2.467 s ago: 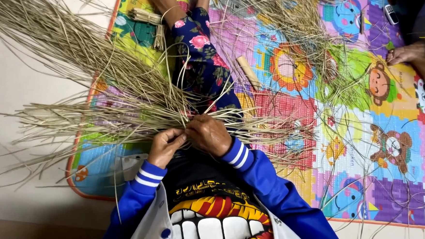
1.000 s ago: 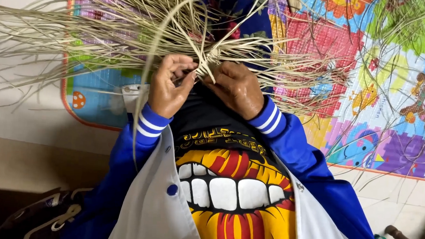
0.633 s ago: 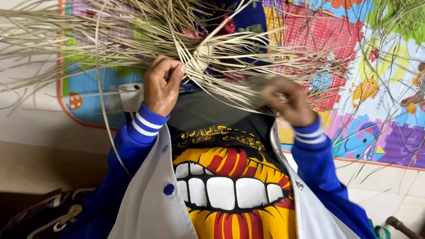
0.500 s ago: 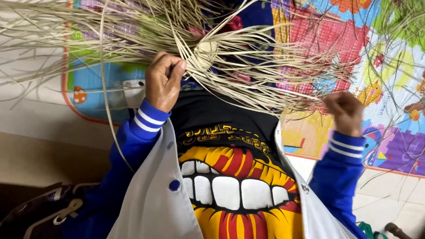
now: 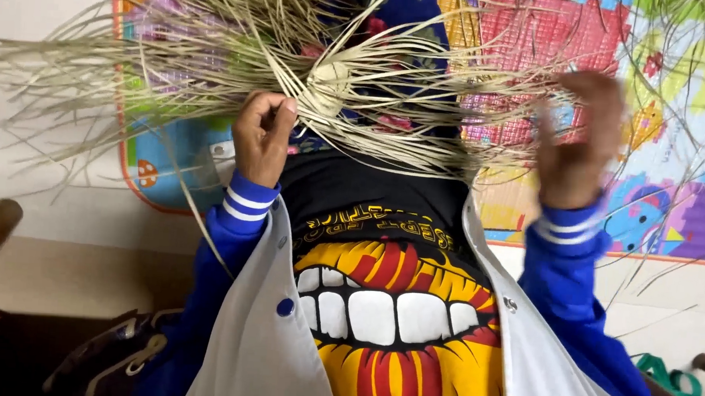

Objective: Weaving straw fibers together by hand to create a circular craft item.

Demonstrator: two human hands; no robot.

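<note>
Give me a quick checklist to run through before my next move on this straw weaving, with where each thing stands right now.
1. Left hand pinching the strands just beside the woven knot: ok, its grip is closed there.
2. Woven knot held together at the centre of the straw strands: ok, it looks tight and compact.
3. Right hand holding a strand: cannot tell, the hand is blurred and raised off to the side.
4. Strand between the right hand and the knot taut: cannot tell, too thin and blurred.
5. Loose strands fanned out over the play mat, apart from the knot: ok.
</note>
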